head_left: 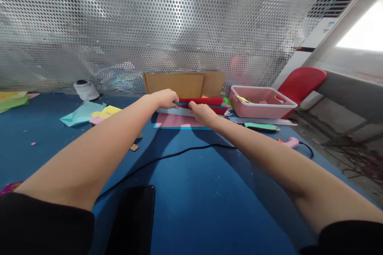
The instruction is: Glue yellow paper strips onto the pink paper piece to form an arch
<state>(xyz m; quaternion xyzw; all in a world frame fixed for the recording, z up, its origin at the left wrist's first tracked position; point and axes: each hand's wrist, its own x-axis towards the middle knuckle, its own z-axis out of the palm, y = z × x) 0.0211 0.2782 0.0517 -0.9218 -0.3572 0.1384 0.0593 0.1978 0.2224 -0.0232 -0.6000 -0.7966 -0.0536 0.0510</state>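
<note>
At the back middle of the table, both hands are on a stack of coloured sheets [197, 121]. The lowest sheets lie flat, pink on blue, while red, blue and pale ones are lifted at the front edge. My left hand [166, 99] is closed on the lifted sheets' left part, its fingertips curled over the edge. My right hand [203, 113] pinches the same lifted sheets near their middle. Which sheet each hand grips is partly hidden by the fingers. Right behind the stack stands a brown cardboard box [176, 83].
Right of the stack are a pink basket [254, 109], clear sticks [263, 121], a teal utility knife [257, 126] and a pink glue gun [290, 142]. A black cable [179, 152] crosses the table. A phone [131, 219] lies in front; paper scraps [82, 113] and a white roll [86, 91] sit left.
</note>
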